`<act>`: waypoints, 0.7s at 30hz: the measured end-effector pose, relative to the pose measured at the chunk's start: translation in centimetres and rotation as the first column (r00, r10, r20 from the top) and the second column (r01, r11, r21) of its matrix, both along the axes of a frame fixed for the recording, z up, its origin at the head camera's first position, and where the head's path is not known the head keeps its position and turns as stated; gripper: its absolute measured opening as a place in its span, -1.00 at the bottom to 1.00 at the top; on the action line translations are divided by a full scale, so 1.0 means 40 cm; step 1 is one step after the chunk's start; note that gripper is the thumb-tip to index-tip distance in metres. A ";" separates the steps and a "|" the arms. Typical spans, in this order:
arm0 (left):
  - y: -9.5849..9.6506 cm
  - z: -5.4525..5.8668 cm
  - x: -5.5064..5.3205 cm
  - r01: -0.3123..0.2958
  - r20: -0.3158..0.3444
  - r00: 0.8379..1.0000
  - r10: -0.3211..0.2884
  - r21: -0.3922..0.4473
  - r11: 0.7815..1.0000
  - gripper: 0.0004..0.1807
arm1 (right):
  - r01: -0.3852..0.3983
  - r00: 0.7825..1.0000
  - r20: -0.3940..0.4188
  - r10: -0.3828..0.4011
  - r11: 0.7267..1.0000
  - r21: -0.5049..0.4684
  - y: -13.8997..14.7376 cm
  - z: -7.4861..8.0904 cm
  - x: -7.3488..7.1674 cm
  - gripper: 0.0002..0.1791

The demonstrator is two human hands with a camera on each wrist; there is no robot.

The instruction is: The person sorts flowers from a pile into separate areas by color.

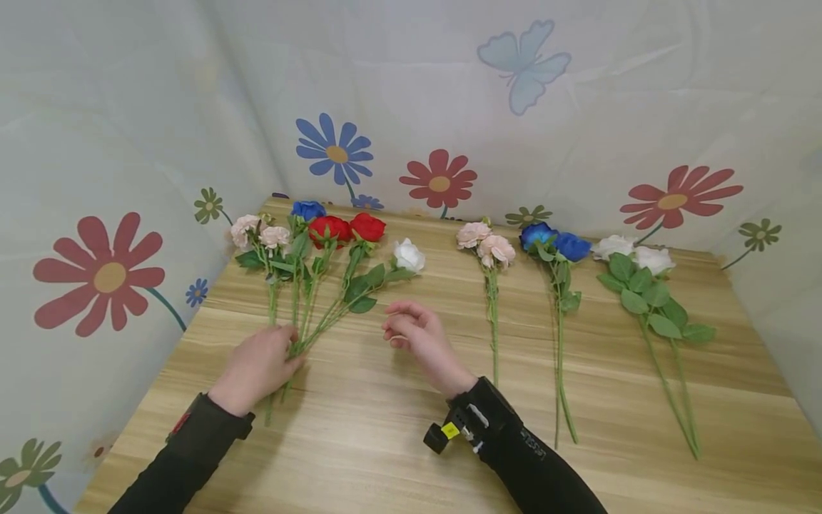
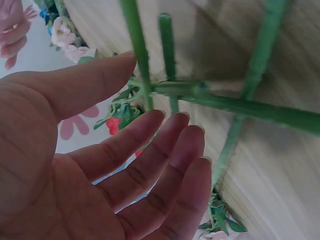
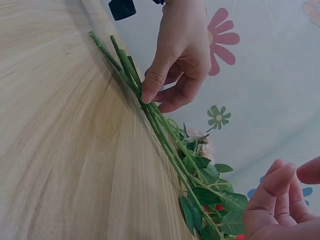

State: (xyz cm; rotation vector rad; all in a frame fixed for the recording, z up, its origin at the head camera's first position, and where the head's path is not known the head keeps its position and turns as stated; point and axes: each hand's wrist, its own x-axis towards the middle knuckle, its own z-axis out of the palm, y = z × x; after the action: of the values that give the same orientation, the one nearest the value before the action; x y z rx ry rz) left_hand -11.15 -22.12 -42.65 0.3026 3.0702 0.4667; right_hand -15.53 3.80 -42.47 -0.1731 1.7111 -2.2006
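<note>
My left hand (image 1: 260,364) holds green flower stems (image 1: 315,332) at the left of the table, with thumb and fingers on either side of them. Above that hand spread the heads: red roses (image 1: 330,230), a blue rose (image 1: 308,210), a white rose (image 1: 409,255) and pale pink flowers (image 1: 275,237). In the left wrist view, several stems (image 2: 225,104) cross near the fingertips; the right wrist view shows the thumb on the stems (image 3: 165,127). My right hand (image 1: 424,343) hovers right of the bunch, its fingers loosely bent and holding nothing.
Right of the hands lie pink flowers (image 1: 496,250), blue roses (image 1: 571,246) and white roses (image 1: 653,260), stems pointing toward me. The wooden table (image 1: 385,442) is bordered by a white cloth (image 1: 398,78) printed with flowers and a butterfly.
</note>
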 end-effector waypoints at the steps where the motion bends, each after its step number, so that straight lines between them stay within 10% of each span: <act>1: -0.001 -0.003 0.000 0.002 0.003 1.000 -0.002 -0.001 1.000 -0.70 | -0.002 1.000 0.000 0.002 1.000 0.002 -0.001 0.000 0.000 -0.73; 21: 0.000 0.001 -0.013 -0.090 0.101 0.992 0.079 0.111 0.990 -0.70 | -0.055 0.998 -0.008 0.056 0.996 0.074 0.007 0.004 0.006 -0.73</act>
State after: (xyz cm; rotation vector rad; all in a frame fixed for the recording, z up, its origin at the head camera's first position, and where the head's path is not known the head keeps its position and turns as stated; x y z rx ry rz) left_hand -11.68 -22.13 -42.61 0.1476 2.9772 0.6437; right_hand -15.30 4.10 -42.30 -0.2110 1.7676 -2.0971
